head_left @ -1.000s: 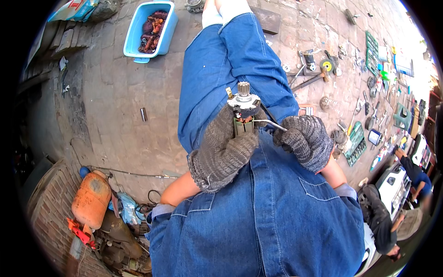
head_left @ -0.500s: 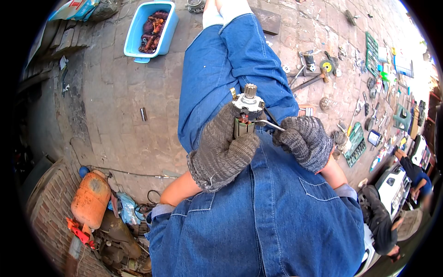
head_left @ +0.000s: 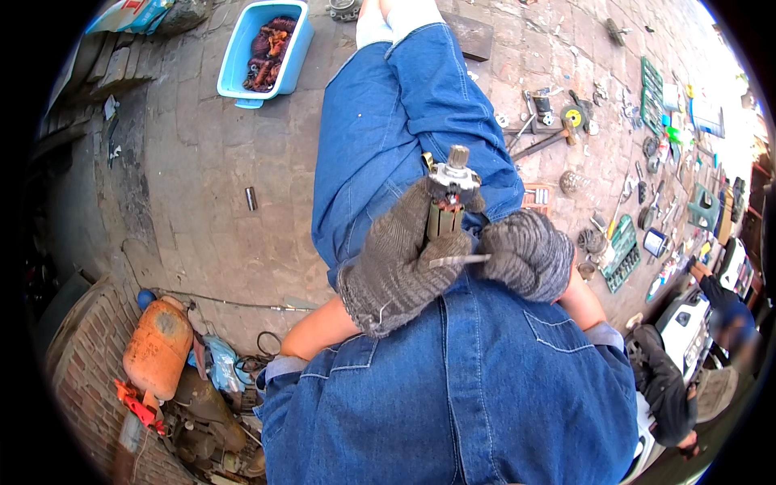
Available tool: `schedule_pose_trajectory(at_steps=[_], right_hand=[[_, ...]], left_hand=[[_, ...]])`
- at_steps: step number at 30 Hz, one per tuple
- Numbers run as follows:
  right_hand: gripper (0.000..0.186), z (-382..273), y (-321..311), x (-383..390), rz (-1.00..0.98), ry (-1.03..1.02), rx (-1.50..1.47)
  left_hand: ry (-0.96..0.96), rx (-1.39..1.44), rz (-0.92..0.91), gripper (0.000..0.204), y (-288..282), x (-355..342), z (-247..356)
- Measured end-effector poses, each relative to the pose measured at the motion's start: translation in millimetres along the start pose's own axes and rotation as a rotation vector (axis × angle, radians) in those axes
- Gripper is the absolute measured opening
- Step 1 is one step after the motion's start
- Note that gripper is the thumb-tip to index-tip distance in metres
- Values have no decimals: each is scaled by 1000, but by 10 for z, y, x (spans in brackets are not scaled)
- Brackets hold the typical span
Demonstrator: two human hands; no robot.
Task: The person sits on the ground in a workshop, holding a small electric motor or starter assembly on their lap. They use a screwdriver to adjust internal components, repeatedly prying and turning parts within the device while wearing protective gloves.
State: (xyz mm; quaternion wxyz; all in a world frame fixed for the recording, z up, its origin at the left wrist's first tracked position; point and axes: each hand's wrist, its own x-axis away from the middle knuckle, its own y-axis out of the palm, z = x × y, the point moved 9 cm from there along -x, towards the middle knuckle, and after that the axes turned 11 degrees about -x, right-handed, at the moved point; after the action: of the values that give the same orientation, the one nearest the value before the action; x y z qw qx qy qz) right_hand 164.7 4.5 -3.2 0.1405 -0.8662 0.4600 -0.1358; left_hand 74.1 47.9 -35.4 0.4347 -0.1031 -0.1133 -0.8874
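Note:
My left hand, in a grey knit glove, is wrapped round a motor armature above my lap. The armature stands almost upright, with a toothed gear on its top shaft and a pale metal collar below it. Reddish windings show in a gap under the collar. My right hand, gloved alike, is closed on a thin metal pick-like tool. Its tip points left across my left thumb, below the armature's exposed windings. My right fingers hide the rest of the tool.
A light blue tub of reddish-brown wire coils stands at the far left. At right lie a hammer, an angle grinder and a green socket case. An orange cylinder stands lower left. Another person is at far right.
The armature and my left hand have shifted slightly right. The tool's tip has come out of the winding gap and moved down and toward me; my right hand has turned with it.

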Motion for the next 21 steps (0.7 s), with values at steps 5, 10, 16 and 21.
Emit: schedule_pose_trajectory(at_steps=[5,10,16,21], right_hand=[[16,-114,115,-60,8,-68,-57],[17,155,-175,100,382,108,-538],[32,193,-299,3,599,366,-507],[24,216,-248,-109,633,395,-550]], left_hand=[[48,-103,-23,44,23,-24,26],[65,-151,79,55,-36,-14,-27],[62,-212,180,54,-86,-11,-27],[242,-528,199,50,-128,-24,174]])
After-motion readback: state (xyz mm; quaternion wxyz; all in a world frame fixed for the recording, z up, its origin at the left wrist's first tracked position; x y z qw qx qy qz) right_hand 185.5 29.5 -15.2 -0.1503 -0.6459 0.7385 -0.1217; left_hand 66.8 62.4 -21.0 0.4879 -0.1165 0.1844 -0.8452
